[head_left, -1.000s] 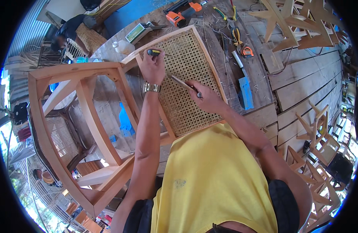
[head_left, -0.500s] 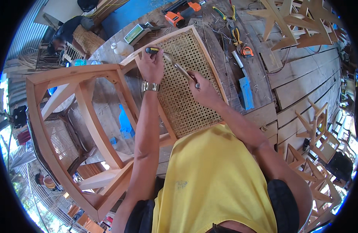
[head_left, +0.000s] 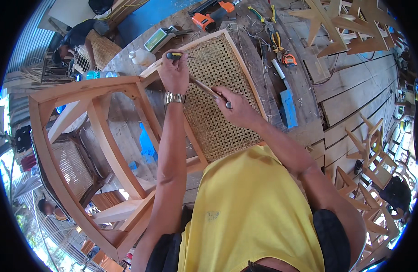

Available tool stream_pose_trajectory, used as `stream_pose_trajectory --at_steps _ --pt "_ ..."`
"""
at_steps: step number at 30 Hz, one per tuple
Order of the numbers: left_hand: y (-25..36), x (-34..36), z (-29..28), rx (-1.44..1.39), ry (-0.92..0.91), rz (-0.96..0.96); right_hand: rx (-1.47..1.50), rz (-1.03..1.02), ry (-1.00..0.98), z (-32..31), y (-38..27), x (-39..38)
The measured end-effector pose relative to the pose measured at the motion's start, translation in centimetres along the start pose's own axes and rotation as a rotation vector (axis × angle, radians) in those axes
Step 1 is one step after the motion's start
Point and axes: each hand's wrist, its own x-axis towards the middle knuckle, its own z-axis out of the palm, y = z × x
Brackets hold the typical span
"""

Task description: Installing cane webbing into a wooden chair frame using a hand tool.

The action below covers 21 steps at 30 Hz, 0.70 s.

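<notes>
Black-yellow tool is pinched by closed left hand, rod gripped by closed right hand; bottle, contents indiscernible, is located at left hand's ten o'clock.

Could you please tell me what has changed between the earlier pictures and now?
The metal tool in the right hand has swung: its far end is now further left, close by the left hand. Nothing was taken up or let go; the left hand still grips the black-and-yellow handle. The cane panel and orange tape measure stayed put.
</notes>
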Motion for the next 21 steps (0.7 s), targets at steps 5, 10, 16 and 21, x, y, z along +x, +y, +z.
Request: stream_pose_trajectory --at_steps 5,10,16,21 --pt "-0.1 0.5 0.7 -0.011 -0.027 0.011 -0.052 0.091 0.036 0.4 0.9 1.5" --pt "0.7 0.5 0.4 0.072 0.012 0.025 -0.045 0.072 0.062 0.0 0.9 1.3" --pt "-0.4 1.3 1.0 -0.046 0.006 0.001 -0.02 0.112 0.063 0.1 1.3 2.7" --pt "0.5 1.3 0.7 0.085 0.041 -0.047 -0.116 -0.041 0.039 0.6 0.1 1.8"
